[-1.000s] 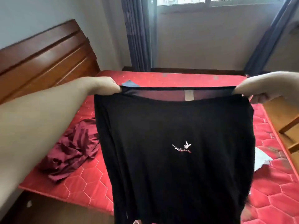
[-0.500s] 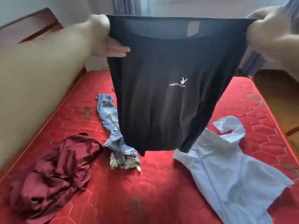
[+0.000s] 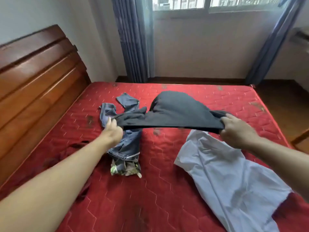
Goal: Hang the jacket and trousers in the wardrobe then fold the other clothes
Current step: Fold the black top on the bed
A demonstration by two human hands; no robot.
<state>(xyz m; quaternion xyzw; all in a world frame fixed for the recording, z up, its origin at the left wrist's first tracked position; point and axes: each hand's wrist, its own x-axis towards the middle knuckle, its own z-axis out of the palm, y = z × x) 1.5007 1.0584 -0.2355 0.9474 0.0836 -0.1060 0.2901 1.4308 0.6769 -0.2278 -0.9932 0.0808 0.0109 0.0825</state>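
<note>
So the black shirt (image 3: 175, 113) is stretched out between both hands over the red mattress (image 3: 150, 198), its far end puffed up and sagging down beyond them. Left hand (image 3: 112, 131) pinches one corner, right hand (image 3: 237, 129) grips the other, hands well apart. Under the left hand there's one pair of blue jeans (image 3: 128, 144), partly covered by the shirt. Below the right hand lies one pale blue shirt (image 3: 230, 178), cut off at the bottom edge. Something dark red (image 3: 80, 144) peeks out behind the left forearm, mostly hidden, probably another garment.
</note>
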